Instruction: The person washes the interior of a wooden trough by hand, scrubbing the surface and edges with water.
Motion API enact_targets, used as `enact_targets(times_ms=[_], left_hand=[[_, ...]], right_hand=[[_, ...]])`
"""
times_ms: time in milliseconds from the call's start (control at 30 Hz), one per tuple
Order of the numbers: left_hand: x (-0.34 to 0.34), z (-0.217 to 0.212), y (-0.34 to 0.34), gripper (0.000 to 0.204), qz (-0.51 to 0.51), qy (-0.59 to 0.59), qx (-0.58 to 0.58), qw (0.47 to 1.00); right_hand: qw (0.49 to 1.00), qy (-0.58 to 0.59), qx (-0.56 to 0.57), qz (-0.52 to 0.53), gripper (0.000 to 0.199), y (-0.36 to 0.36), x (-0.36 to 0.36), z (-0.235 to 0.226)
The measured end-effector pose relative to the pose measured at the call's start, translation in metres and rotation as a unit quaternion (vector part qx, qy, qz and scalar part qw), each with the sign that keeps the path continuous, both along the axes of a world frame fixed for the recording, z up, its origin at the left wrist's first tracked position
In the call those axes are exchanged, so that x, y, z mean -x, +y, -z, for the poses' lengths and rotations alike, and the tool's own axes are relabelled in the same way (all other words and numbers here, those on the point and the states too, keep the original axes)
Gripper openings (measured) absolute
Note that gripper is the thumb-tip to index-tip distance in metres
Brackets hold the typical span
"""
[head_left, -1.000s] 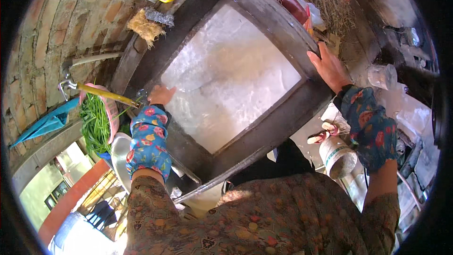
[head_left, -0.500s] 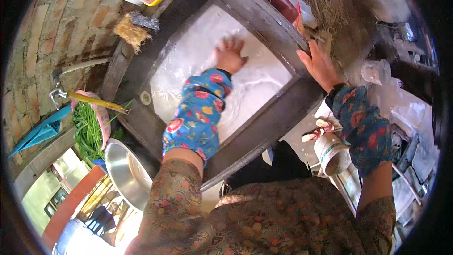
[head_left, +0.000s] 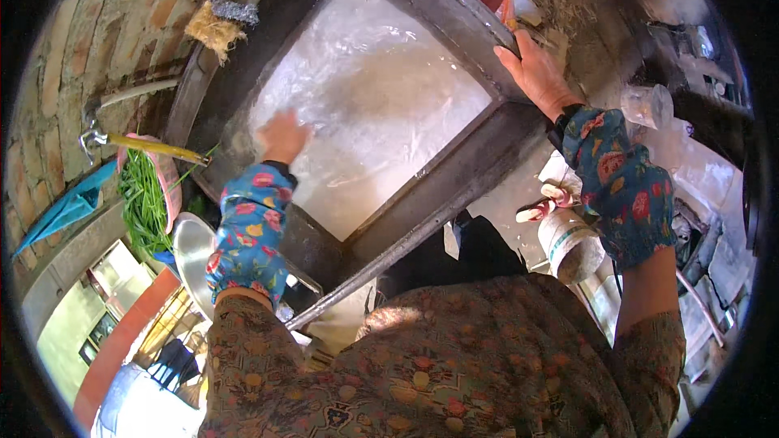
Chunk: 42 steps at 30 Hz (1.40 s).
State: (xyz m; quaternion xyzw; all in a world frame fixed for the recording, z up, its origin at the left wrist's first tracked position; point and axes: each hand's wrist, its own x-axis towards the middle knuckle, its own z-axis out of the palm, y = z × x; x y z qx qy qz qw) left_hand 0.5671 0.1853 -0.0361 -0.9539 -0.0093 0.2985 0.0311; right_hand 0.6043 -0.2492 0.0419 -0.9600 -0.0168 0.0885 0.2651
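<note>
A dark grey stone sink (head_left: 438,203) fills the middle, with shallow cloudy water (head_left: 389,138) over its pale bottom. Over the sink's left part, near the drain side, is my left hand (head_left: 282,136), smeared by motion; its fingers cannot be made out. My right hand (head_left: 537,77) grips the sink's rim at the right corner, thumb on the inner side and the other fingers partly hidden over the edge. Floral blue sleeve covers (head_left: 251,227) are on both forearms.
Scouring pads (head_left: 215,31) lie on the left rim. A tap (head_left: 91,134) stands beside the brick wall, by a pink basket (head_left: 168,186) of green vegetables (head_left: 139,207). A metal basin (head_left: 193,255) is at lower left. A white bucket (head_left: 570,247) stands on the floor at right.
My left hand has swept from the sink's middle toward its left side, stirring the water. My right hand stays on the rim. The whole view has shifted slightly.
</note>
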Motion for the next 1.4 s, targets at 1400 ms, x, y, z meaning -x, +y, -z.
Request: enact_targets(times_ms=[1400], left_hand=[[0.386,-0.248,-0.098,0.049,-0.221,-0.311,0.279,0.881]], right_hand=[[0.928,0.049,-0.123,-0.347,0.025,0.046,-0.023,-0.098]])
